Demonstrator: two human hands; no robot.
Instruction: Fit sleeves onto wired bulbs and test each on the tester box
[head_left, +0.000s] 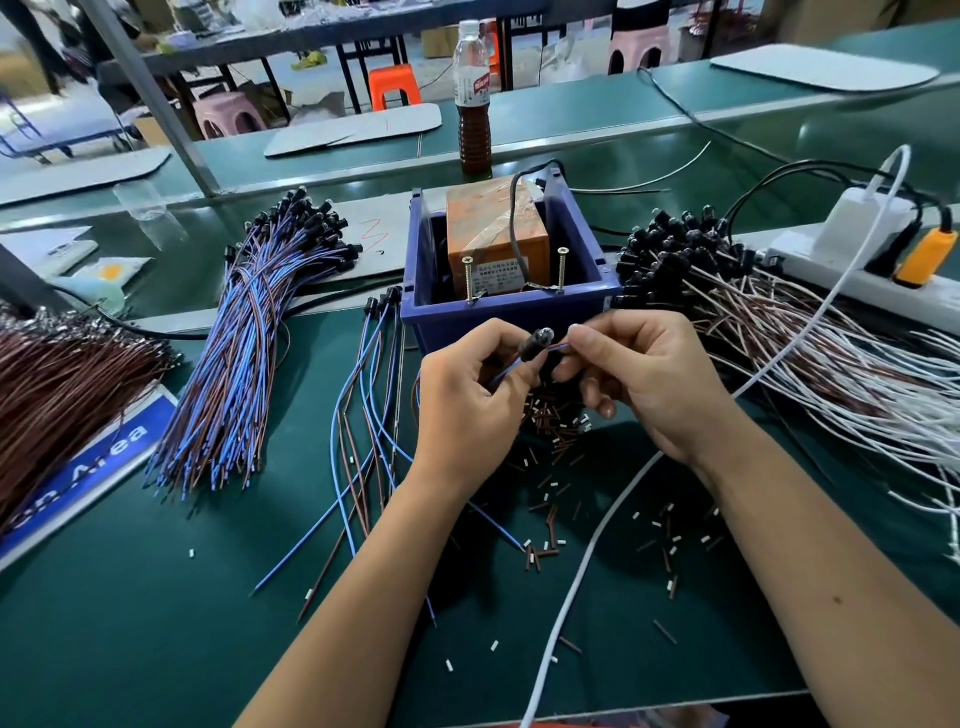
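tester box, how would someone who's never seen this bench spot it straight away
Start at the blue plastic bin in the middle of the green bench, just beyond both hands. The tester box is the orange, tape-wrapped block standing inside it. Two upright screws at its near edge and a black cable over its top mark it out.

A dark green matte work mat (156, 649) covers the bench. On it lie a fanned bundle of blue and brown wires with black caps (249, 353) at left, a blue plastic bin (514, 306) at centre, and a heap of white and brown wires with black bulb holders (753, 322) at right. Small brown and white tube offcuts (550, 447) are scattered near the front, beside a few loose blue and brown wires (363, 415). A white power strip (852, 286) sits far right.
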